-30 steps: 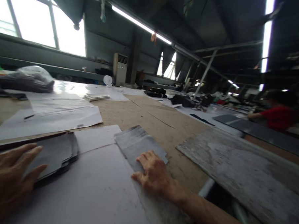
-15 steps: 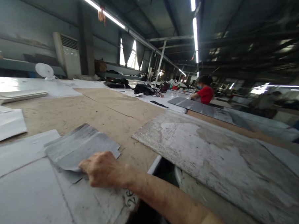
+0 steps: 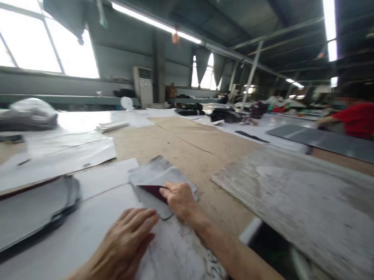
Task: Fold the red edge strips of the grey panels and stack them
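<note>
Brown-covered tabletop (image 3: 181, 135): the widest surface here, creased and marked by 1 long dark slit or line across its middle.
Worn grey board (image 3: 296, 194): lies to the right, scuffed and patchy, well apart from both hands.
White paper (image 3: 99, 231): spreads under the left side of the work; its seams could catch a low corner, so a lifted edge is best kept just above it.
Co-worker in red (image 3: 358, 118): stands at the far right, an arm reaching toward a dark grey panel (image 3: 323, 139).
Dark-edged stack of cut pieces (image 3: 19, 219): rests on the white paper at the left, grey faces up, edges slightly stepped.
Left hand (image 3: 123, 236): fingers extended and pressed loosely together, close to the near edge of the small pile; contact is hard to tell. A light, flat touch there would steady what lies underneath.
Right hand (image 3: 181, 199): thumb and fingers pinch the near edge of the top piece.
Small grey pile (image 3: 161, 170): sits ahead of both hands, where the white paper meets the brown covering.
Maroon underside (image 3: 155, 191): shows where the top piece folds back; a slow, even peel should raise just 1 layer without creasing it.
</note>
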A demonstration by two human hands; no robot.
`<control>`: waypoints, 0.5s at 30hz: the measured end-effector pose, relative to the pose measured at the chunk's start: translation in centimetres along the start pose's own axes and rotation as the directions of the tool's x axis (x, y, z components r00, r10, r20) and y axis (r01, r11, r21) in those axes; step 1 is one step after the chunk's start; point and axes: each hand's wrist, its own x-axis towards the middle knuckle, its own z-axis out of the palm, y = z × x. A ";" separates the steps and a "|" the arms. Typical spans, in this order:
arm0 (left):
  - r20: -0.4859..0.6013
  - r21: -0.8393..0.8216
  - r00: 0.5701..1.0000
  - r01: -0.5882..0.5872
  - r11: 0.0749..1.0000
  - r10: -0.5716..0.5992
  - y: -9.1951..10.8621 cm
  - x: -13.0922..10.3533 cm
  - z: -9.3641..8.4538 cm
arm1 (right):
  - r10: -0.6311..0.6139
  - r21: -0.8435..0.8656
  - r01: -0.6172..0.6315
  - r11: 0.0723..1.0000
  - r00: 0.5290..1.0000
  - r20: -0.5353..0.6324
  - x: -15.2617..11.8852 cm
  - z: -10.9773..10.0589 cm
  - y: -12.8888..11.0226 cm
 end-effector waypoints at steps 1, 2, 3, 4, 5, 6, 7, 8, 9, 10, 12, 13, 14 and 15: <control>0.032 -0.010 0.998 -0.061 0.998 0.061 0.0 0.4 -0.1 | 0.008 0.038 -0.008 0.999 1.000 -0.014 0.2 0.1 0.3; 0.047 -0.001 0.997 -0.059 0.998 0.059 -0.1 0.9 0.0 | 0.025 0.070 -0.023 0.997 0.999 -0.026 0.4 0.3 0.6; 0.035 0.015 0.999 -0.039 0.999 0.038 -0.2 1.5 0.2 | 0.042 0.099 -0.039 0.994 0.999 -0.031 0.5 0.5 0.7; 0.037 0.058 0.999 0.012 0.998 -0.014 -0.4 2.0 0.5 | 0.060 0.123 -0.055 0.991 0.998 -0.033 0.6 0.6 0.8; 0.039 0.116 0.996 0.080 0.990 -0.085 -0.6 2.5 0.7 | 0.080 0.141 -0.075 0.987 0.996 -0.033 0.6 0.6 0.7; 0.045 0.177 0.987 0.146 0.973 -0.156 -0.8 2.9 1.0 | 0.101 0.154 -0.095 0.984 0.994 -0.032 0.6 0.7 0.6; 0.052 0.233 0.974 0.204 0.951 -0.221 -1.1 3.2 1.2 | 0.120 0.162 -0.114 0.980 0.992 -0.032 0.6 0.7 0.4; 0.059 0.274 0.962 0.243 0.931 -0.268 -1.3 3.4 1.3 | 0.139 0.165 -0.132 0.978 0.990 -0.032 0.5 0.7 0.3; 0.063 0.294 0.953 0.265 0.918 -0.295 -1.6 3.5 1.3 | 0.152 0.164 -0.145 0.976 0.988 -0.032 0.4 0.7 0.1; 0.058 0.289 0.950 0.279 0.916 -0.307 -1.8 3.5 1.2 | 0.159 0.160 -0.152 0.975 0.987 -0.028 0.3 0.7 -0.1; 0.062 0.259 0.951 0.276 0.925 -0.301 -2.3 3.2 1.1 | 0.166 0.145 -0.162 0.976 0.986 -0.013 -0.1 0.6 -0.5; 0.068 0.246 0.950 0.280 0.928 -0.305 -2.8 2.9 1.1 | 0.170 0.138 -0.168 0.976 0.985 0.000 -0.2 0.6 -0.6; 0.112 0.279 0.954 0.240 0.930 -0.280 -3.3 2.5 1.2 | 0.183 0.130 -0.183 0.975 0.983 0.014 -0.2 0.6 -0.6; 0.137 0.299 0.962 0.186 0.936 -0.235 -4.1 2.1 1.5 | 0.198 0.123 -0.199 0.972 0.980 0.024 -0.1 0.7 -0.4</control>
